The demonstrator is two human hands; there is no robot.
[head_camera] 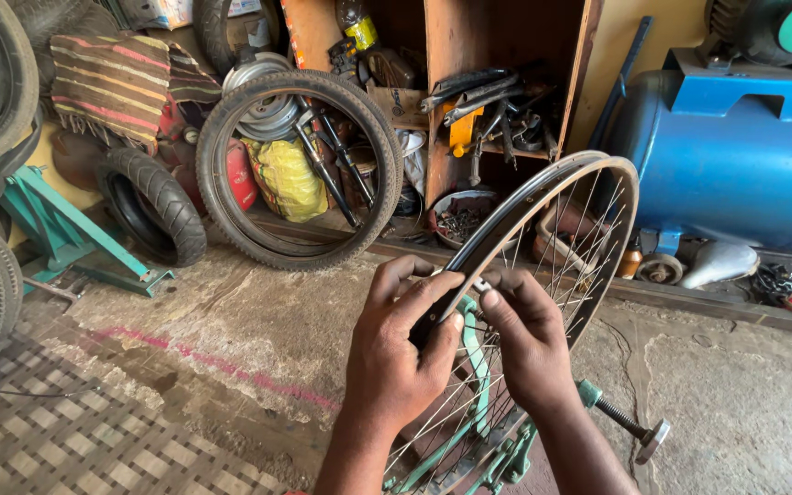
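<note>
L hand (396,353) grips spoked wheel rim (552,197); R hand (529,339) pinches small metal bit at rim. Yellow bag (288,179) behind 1 leaning tyre (300,170); 1 blue tank (735,156) right.

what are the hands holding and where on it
Both hands hold a spoked bicycle wheel by its near rim: the left hand wraps the rim, the right hand pinches something small at the rim, too small to tell.
</note>
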